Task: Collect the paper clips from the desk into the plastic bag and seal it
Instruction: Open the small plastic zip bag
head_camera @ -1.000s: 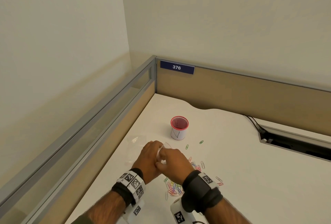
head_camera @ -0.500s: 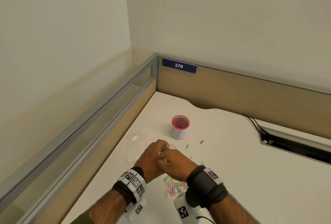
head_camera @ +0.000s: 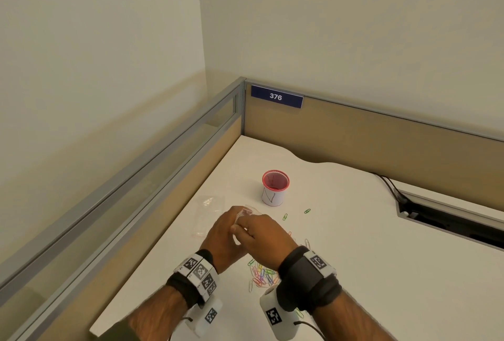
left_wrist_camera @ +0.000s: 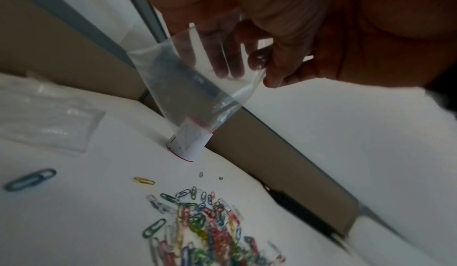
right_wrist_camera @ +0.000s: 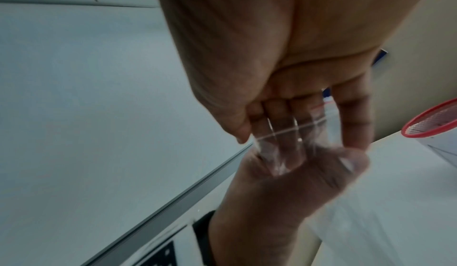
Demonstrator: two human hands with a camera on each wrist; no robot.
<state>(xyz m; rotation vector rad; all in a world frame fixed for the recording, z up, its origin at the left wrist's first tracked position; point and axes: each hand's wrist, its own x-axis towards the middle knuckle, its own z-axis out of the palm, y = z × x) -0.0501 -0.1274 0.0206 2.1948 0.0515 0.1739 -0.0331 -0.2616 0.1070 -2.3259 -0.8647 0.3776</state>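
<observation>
Fingers [left_wrist_camera: 284, 41] pinch a clear plastic bag [left_wrist_camera: 188, 86] above the desk [left_wrist_camera: 74, 201]; coloured paper clips [left_wrist_camera: 205, 231] lie heaped near, a cup [left_wrist_camera: 188, 145] farther off.

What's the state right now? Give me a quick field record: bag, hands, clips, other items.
bag in hand: small clear plastic bag, held above the desk, no clips visible inside
left hand: grips the bag
right hand: fingers at the bag's top edge
paper clips: coloured pile on the desk, a few strays
spare bags: flat on the desk, left of the hands
red mesh cup: upright behind the clips
</observation>
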